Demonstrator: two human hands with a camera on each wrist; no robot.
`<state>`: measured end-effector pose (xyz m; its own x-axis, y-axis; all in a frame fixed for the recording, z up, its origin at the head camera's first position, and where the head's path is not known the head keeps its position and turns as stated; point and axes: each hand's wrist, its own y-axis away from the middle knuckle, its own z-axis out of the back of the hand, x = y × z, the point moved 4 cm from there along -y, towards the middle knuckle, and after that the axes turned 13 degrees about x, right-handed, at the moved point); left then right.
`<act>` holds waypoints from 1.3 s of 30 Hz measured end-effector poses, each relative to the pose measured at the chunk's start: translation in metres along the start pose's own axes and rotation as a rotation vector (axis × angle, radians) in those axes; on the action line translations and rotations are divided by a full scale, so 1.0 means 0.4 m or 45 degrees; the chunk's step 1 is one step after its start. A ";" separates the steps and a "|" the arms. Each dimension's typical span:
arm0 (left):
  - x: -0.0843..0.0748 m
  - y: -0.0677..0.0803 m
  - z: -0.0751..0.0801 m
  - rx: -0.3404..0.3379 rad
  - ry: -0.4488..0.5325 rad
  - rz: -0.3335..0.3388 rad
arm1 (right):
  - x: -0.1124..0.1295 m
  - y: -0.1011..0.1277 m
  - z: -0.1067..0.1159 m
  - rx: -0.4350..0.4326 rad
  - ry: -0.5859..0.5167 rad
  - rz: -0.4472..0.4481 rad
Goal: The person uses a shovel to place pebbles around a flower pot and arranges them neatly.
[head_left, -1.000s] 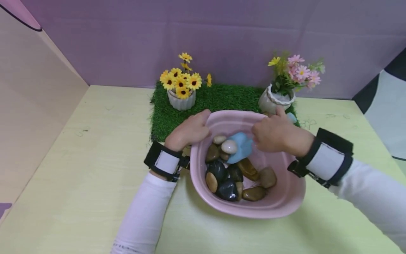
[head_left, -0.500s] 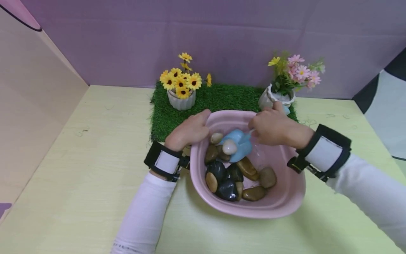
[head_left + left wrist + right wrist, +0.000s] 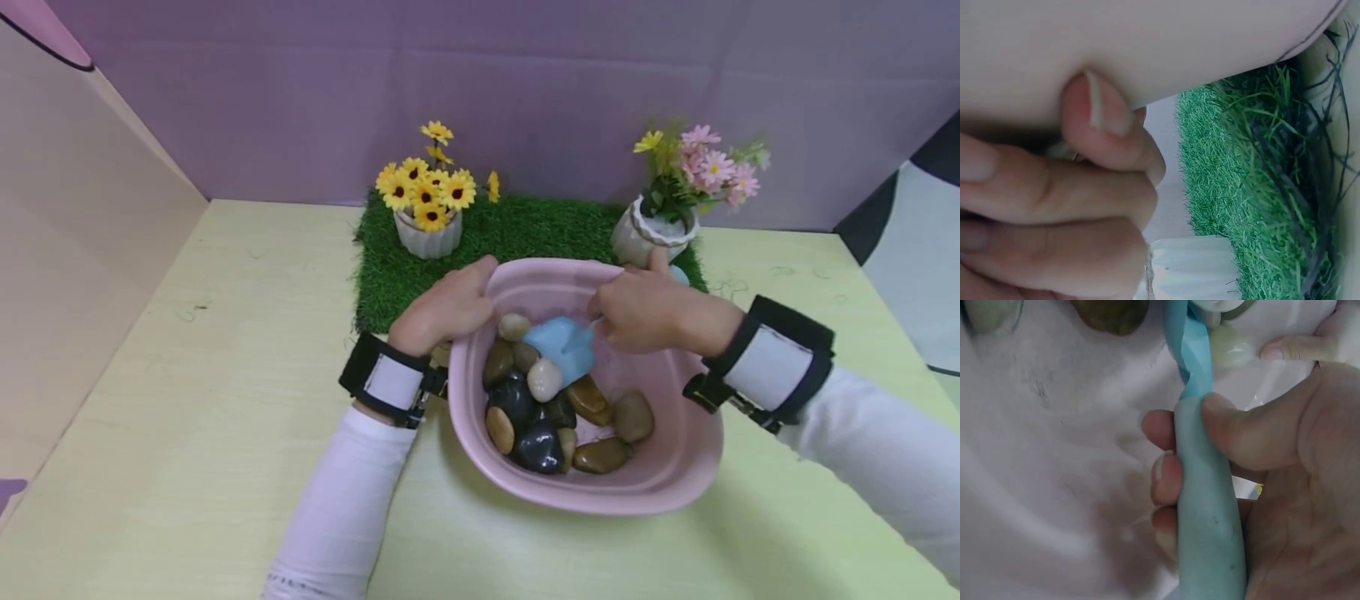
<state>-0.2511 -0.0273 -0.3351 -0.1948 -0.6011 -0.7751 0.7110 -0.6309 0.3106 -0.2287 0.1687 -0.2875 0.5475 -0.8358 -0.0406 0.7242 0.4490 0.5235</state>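
A pink basin [image 3: 660, 497] holds several black, brown and pale stones. My left hand [image 3: 450, 308] grips its left back rim; in the left wrist view the curled fingers [image 3: 1079, 194] lie against the wall. Inside the basin, my right hand [image 3: 648, 310] holds a small trowel [image 3: 1207, 506] by its pale blue-green handle, thumb and fingers wrapped round it. The blue blade [image 3: 570, 346] lies low among the stones at the back. A white stone [image 3: 544, 380] sits at the blade's near left edge, and a cream stone [image 3: 514, 327] lies to its left.
Behind the basin is a green turf mat [image 3: 536, 225]. On it stand a pot of yellow flowers [image 3: 429, 237] at left and a pot of pink flowers [image 3: 647, 237] at right, close to my right hand. A purple backdrop [image 3: 555, 108] rises behind the table [image 3: 225, 400].
The trowel blade came up and back half a second ago, then went down again. The white stone, formerly against the blade, now lies nearer to me. My left hand keeps its hold.
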 end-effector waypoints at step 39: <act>-0.001 0.005 0.001 0.018 0.025 0.004 | -0.052 0.016 -0.017 0.221 -0.129 0.184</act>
<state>-0.2498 -0.0285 -0.3340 -0.1795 -0.5936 -0.7845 0.7021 -0.6359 0.3204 -0.2328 0.1910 -0.2891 0.5887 -0.7984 0.1263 0.5540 0.5123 0.6562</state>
